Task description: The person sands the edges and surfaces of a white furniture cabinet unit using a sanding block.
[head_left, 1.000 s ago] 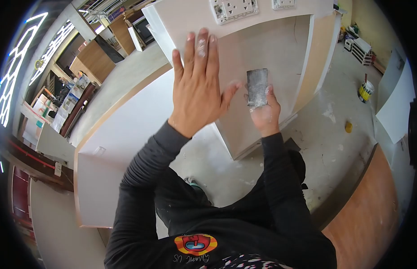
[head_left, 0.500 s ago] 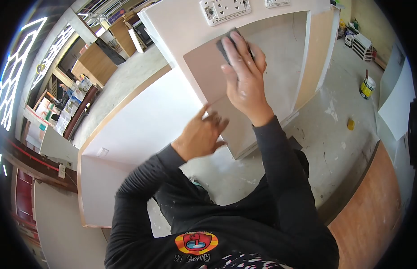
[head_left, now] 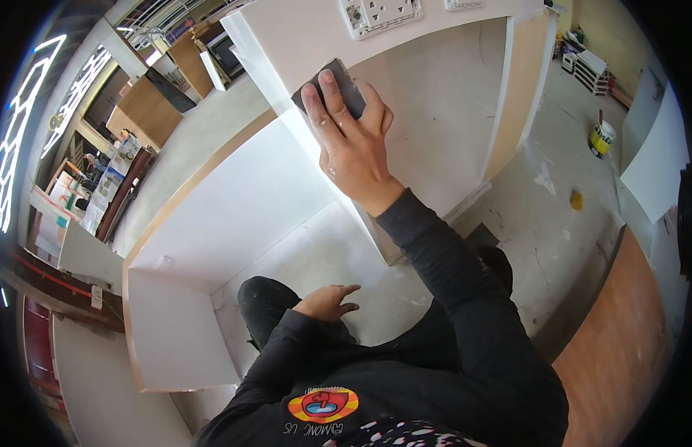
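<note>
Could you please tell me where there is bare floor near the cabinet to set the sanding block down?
The floor between the cabinet and the paint can is mostly bare, save a small yellow lump. Another bare strip lies between the white board and the left hand. It is tight under the right hand, which presses the sanding block on the cabinet.

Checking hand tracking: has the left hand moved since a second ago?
Yes. The left hand dropped away from the white panel, down near the knee.
</note>
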{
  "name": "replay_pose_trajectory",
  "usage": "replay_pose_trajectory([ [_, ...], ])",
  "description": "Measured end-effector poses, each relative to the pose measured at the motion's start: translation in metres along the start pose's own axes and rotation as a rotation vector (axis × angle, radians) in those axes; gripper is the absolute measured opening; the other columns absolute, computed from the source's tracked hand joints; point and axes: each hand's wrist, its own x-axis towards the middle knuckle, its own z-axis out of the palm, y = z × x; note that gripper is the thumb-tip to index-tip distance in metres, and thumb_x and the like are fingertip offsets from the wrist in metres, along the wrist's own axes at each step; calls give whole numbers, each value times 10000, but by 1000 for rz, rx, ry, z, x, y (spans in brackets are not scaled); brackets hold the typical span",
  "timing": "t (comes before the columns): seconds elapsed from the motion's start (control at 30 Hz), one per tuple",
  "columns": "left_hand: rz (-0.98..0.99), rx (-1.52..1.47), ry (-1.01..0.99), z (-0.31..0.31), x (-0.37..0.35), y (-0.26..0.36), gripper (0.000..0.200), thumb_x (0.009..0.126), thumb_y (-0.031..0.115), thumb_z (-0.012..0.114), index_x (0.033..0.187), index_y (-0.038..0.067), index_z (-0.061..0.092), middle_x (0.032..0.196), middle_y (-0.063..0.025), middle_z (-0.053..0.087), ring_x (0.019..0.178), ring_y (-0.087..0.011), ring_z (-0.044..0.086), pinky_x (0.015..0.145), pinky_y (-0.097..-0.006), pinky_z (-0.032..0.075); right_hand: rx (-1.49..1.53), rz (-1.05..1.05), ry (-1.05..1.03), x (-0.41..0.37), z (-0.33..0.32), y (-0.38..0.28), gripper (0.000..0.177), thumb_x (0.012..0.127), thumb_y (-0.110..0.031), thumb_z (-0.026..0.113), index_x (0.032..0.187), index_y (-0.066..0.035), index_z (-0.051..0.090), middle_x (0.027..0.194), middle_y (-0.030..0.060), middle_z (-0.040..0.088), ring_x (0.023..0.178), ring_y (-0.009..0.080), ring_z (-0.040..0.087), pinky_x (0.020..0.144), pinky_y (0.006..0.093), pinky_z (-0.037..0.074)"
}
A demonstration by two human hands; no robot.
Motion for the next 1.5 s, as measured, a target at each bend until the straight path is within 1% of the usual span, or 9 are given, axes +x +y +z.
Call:
replay_pose_trajectory([
  [0.23,-15,60,15,4,-4,-4,567,963,376,647,1427,69,535,1200,-228,683,1098,-396,649,967,-462,511,-177,191,20,20,-25,53,761,733,29,632,1461,-184,579,1581,89,467,1201,361,489,1047,463,316],
  [0.43,-17,61,-38,3,-1,-5,577,962,377,648,1432,66,528,1209,-231,678,1118,-402,639,973,-465,509,-164,-45,17,12,-19,69,783,739,69,580,1484,-170,548,1572,49,483,1198,341,476,1054,462,303],
  [0.5,-2,61,-20,4,-4,-5,581,962,380,646,1435,66,524,1214,-232,676,1129,-404,635,977,-466,507,-144,265,117,18,-17,103,779,727,79,572,1468,-164,565,1563,57,494,1193,354,470,1053,466,304],
  [0.83,-52,29,-91,1,2,1,609,964,403,642,1451,64,507,1246,-235,664,1158,-404,624,995,-462,498,-94,208,145,23,-7,107,738,784,75,570,1489,-144,540,1565,82,486,1190,298,499,1089,404,282],
  [1.0,-58,81,-101,8,8,-6,618,968,416,633,1461,68,498,1255,-227,663,1165,-401,623,999,-461,498,-76,-139,109,15,-7,79,690,815,59,560,1486,-96,531,1535,94,517,1203,295,518,1071,414,292],
  [1.1,-77,86,-122,6,6,-1,623,970,419,629,1466,67,493,1262,-219,662,1173,-397,620,999,-462,498,-137,246,218,27,-3,109,694,802,68,557,1473,-107,551,1541,91,513,1220,296,510,1091,413,277],
  [1.27,-60,63,-134,7,11,-5,631,972,429,623,1470,68,488,1266,-217,661,1173,-394,621,998,-468,497,-89,-57,151,14,-3,57,752,739,80,535,1470,-98,551,1545,82,508,1191,312,491,1070,410,281],
  [1.4,-72,100,-155,14,12,-13,638,971,437,622,1473,69,484,1283,-217,655,1182,-395,618,1008,-463,495,-74,279,249,19,3,123,785,727,79,625,1470,-168,567,1598,35,451,1230,297,456,1066,486,268],
  [1.5,-59,85,-172,13,16,-9,635,970,439,622,1470,71,488,1286,-216,655,1186,-395,617,1009,-464,496,-39,126,142,12,-1,71,816,708,91,612,1478,-175,554,1587,40,466,1204,304,463,1060,468,274],
])
